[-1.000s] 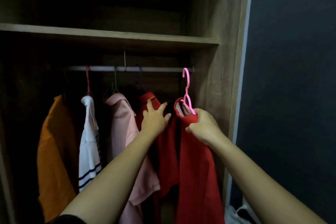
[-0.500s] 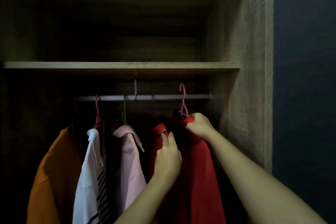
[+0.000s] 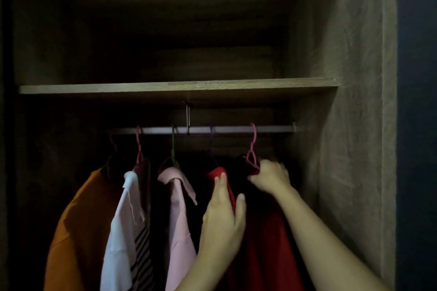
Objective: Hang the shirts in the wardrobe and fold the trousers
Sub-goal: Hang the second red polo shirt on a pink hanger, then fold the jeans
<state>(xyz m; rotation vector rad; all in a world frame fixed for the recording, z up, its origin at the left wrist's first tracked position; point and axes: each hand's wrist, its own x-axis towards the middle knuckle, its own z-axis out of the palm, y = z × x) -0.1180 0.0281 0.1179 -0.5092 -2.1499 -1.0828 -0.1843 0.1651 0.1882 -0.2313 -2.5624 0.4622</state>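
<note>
The pink hanger point(image 3: 252, 146) has risen, and its hook now sits on the rail point(image 3: 212, 129) at about 1 o'clock of centre. The right hand point(image 3: 269, 176) is closed on the red shirt point(image 3: 267, 238) at its collar; the left hand point(image 3: 223, 217), loosely curled, presses aside the neighbouring red shirt point(image 3: 216, 172). Five shirts appear hung; trousers are not in view, probably unfolded.
</note>
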